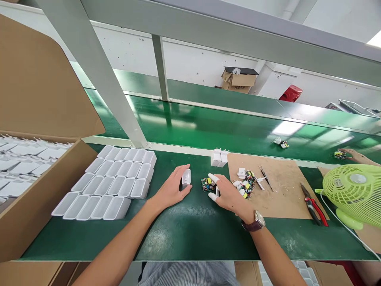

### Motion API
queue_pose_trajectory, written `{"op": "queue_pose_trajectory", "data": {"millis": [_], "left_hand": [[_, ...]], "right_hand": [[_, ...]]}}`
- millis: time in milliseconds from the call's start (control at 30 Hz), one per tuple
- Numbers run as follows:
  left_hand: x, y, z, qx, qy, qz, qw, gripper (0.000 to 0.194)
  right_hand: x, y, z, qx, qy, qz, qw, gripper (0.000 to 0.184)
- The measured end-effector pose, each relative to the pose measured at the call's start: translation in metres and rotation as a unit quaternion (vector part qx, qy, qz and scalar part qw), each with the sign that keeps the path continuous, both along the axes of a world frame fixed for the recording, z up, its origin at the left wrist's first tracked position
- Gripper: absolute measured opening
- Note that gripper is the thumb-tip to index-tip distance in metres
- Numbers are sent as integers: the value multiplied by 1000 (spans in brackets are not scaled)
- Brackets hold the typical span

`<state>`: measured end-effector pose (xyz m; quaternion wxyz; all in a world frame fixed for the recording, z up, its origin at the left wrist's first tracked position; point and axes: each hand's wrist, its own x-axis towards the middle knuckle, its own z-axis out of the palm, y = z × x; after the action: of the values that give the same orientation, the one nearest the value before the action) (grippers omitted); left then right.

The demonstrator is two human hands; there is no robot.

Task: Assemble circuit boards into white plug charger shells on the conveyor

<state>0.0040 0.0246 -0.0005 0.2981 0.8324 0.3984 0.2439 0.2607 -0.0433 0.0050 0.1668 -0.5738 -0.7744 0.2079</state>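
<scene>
My left hand (175, 187) is curled round a small white plastic charger housing (186, 177), its open side facing up, just above the green bench. Opposite it, my right hand (229, 192), with white finger covers on thumb and forefinger, grips a small circuit board (207, 184) with a yellow part on it. A bit of white plastic shows under that hand. Close to its right side lies a pile of circuit boards with white plugs (246, 186). Left of my left hand stand rows of open white housings (119, 169).
A cardboard box of white parts (71, 171) stands at far left. Upright white chargers (219, 158) are behind my right hand. Tweezers (266, 178) and red-handled pliers (315, 206) lie on a brown board (285, 198). A green fan (351, 190) and another person's hand (355, 155) are at right.
</scene>
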Motion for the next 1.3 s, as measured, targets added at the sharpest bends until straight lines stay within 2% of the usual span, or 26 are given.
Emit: {"op": "queue_pose_trajectory", "data": {"millis": [167, 367, 467, 533, 733, 933, 1300], "left_hand": [[1, -1, -4, -13, -16, -14, 1000, 68], [-2, -1, -5, -11, -28, -28, 999, 93], [-2, -1, -7, -15, -45, -32, 998, 92], [-1, -1, -11, -21, -58, -20, 998, 89], [4, -1, -23, 12, -104, -23, 994, 87], [9, -2, -17, 51, -106, -42, 992, 82], [11, -1, -18, 70, -88, -58, 992, 85]], "right_hand": [[9, -2, -5, 25, 38, 0, 999, 63], [-1, 8, 12, 63, 199, 3, 978, 58], [-5, 14, 14, 105, 239, 22, 965, 57], [-9, 14, 10, 130, 247, 11, 960, 56], [-17, 0, 0, 189, 195, -14, 962, 63], [-22, -4, 4, 211, 101, -4, 972, 63], [-28, -6, 1, 228, 42, -12, 973, 68]]}}
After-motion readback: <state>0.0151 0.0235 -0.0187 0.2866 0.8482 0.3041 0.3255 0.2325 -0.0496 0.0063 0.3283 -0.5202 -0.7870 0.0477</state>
